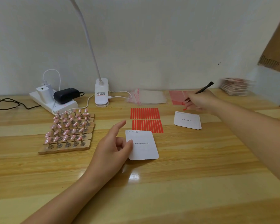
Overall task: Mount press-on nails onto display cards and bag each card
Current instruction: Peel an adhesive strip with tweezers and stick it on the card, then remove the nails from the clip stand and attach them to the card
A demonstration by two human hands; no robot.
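On wooden table (200, 167): left hand (110, 147) pinches one display card (142, 145); right hand (199, 101) grips one pen (204, 88).

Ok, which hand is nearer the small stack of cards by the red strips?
Right. The right hand holds a pen just behind the card stack; the left hand is far off, pinching a single card.

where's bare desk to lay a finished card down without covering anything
Bare wood runs along the near edge of the table, in front of the held card, and right of it below the card stack. The back is crowded: nail stands, red strips, bags, power strip.
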